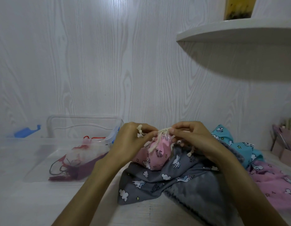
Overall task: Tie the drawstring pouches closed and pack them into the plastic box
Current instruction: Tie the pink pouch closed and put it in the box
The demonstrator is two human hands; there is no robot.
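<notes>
Where hands meet, knot hidden.

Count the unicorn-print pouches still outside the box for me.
4: pink pouch in both hands, grey pouch beneath it, teal pouch behind the right hand, purple pouch far right. Others may be hidden under the pile.

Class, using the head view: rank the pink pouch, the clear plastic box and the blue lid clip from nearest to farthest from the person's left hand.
1. Pink pouch: gripped by the left hand, at centre.
2. Clear plastic box: to the left of that hand.
3. Blue lid clip: far left, beyond the box.
</notes>
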